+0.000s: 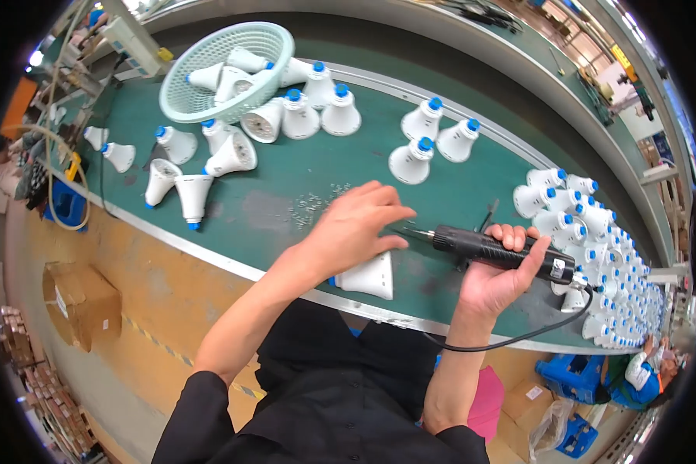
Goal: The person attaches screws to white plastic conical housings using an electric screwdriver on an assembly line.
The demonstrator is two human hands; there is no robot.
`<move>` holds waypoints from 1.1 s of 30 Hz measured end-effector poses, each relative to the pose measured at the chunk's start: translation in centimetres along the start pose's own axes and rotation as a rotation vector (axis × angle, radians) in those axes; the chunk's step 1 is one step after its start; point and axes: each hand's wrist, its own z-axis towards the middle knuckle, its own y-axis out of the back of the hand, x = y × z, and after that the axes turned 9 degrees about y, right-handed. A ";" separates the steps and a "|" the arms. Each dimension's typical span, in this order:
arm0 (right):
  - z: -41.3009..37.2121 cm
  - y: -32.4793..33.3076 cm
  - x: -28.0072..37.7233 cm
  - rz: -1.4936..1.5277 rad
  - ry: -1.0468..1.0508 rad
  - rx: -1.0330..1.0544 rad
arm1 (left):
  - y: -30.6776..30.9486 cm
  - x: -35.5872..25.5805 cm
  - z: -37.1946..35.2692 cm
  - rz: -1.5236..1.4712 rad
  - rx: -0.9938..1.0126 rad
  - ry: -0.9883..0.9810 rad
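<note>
My right hand [506,263] is wrapped around a black electric screwdriver [479,246], whose bit points left. A cable runs from its rear end down past my right forearm. My left hand [356,223] is close to the bit tip, its thumb and index finger apart on either side of the tip. Any small screw there is too small to make out. Below my left hand a white cone-shaped lamp housing [370,277] with a blue cap lies on its side near the bench edge, partly covered by the hand. Loose small screws [309,210] are scattered beside my left hand.
A pale green basket [178,104] holding white housings stands at the back left, with several more around it. Three housings [421,120] stand at the back middle. Many crowd the right end of the green bench [278,174]. A co-worker [642,375] is at far right.
</note>
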 end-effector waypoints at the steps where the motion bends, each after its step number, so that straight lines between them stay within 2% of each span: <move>1: 0.0 0.2 0.1 0.042 -0.015 0.027 | -0.5 0.5 0.3 0.000 0.030 -0.035; 4: 0.1 -0.3 0.6 0.166 -0.102 -0.022 | -1.8 2.4 0.2 0.084 -0.015 -0.159; 7: 0.9 1.7 0.2 0.175 -0.089 0.042 | -0.3 2.3 -0.7 0.201 -0.047 -0.130; 14: 0.3 1.1 0.2 0.040 -0.050 0.040 | 0.0 3.2 -2.1 0.351 -0.224 -0.090; 20: -0.6 0.3 0.6 -0.012 -0.032 0.028 | 1.2 3.1 -2.4 0.082 -0.299 0.018; 23: -0.7 0.5 1.1 -0.031 -0.036 0.046 | 1.3 3.8 -2.5 0.015 -0.304 0.003; 32: -2.2 -0.8 2.0 -0.037 -0.023 0.083 | 1.7 3.0 -3.8 0.136 -0.454 -0.103; 33: -2.3 -0.7 2.3 -0.020 -0.035 0.101 | 2.0 2.0 -4.6 0.067 -0.450 -0.122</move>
